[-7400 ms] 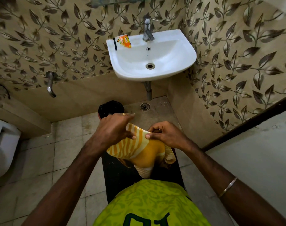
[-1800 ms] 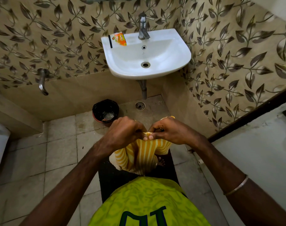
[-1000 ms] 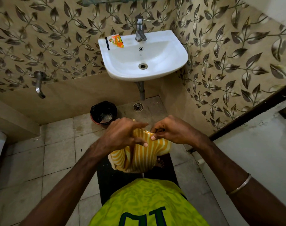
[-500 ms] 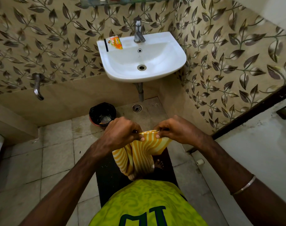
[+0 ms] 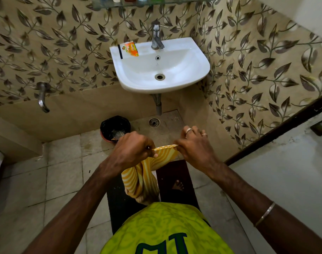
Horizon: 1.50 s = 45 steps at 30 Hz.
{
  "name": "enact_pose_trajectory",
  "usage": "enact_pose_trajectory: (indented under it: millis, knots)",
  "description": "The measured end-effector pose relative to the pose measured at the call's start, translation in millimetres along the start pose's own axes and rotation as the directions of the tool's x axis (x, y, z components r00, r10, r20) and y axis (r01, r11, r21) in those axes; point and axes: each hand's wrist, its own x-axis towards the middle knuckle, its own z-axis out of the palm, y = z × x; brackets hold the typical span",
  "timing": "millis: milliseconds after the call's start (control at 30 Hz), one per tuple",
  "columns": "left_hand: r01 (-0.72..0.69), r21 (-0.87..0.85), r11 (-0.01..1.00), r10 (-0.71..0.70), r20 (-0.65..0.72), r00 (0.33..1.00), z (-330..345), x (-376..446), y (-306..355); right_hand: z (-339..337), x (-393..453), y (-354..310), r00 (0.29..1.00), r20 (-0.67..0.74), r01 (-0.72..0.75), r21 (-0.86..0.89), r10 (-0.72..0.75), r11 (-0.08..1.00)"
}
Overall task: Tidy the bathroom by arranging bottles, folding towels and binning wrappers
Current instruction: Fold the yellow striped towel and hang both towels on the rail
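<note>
The towel (image 5: pixel 147 173) hangs in the air in front of the sink (image 5: pixel 196 57), well below its rim and above a dark mat (image 5: pixel 174 173) on the floor. Both hands pinch its top edge. The left hand (image 5: pixel 132 149) grips one end with fingers curled round the cloth; the right hand (image 5: pixel 194 147) pinches the other end between thumb and fingertips, its outer fingers lifted free. Between them the edge runs short and nearly level, side to side across the body, parallel to the sink's front. The rest of the cloth drops straight down from that edge, bunched and twisted, its long axis vertical, its lower end near the person's shirt.

That is what the next fold seems to turn on: the hands are close together and the hanging length is not flat, so the cloth probably needs spreading along the held edge before it can be doubled cleanly. Both hands are equally placed for this.

A wrapper (image 5: pixel 131 49) lies on the sink's back left ledge, beside the tap (image 5: pixel 156 36). The bin (image 5: pixel 115 126) stands on the floor below the sink, to its left.
</note>
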Motion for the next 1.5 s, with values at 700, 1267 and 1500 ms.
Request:
enact_pose_trajectory:
  millis: [700, 1267, 1500]
  knots:
    - [0.362, -0.43, 0.827, -0.557, -0.546, 0.625, -16.5, 17.8, -9.2, -18.7, 8.9, -25.6, 0.938, 0.303, -0.179, 0.838, -0.166, 0.516]
    - [0.142, -0.936, 0.322, -0.491, -0.036, 0.871, -36.7, -8.2, 17.8, -18.2, 45.0, -50.4, 0.999, -0.044, 0.036, 0.883, 0.007, 0.468]
    - [0.078, -0.889, 0.452, -0.53, -0.198, 0.824, -26.5, -13.0, 15.0, -18.0, 44.4, -50.7, 0.99, -0.136, 0.096, 0.85, 0.039, 0.519]
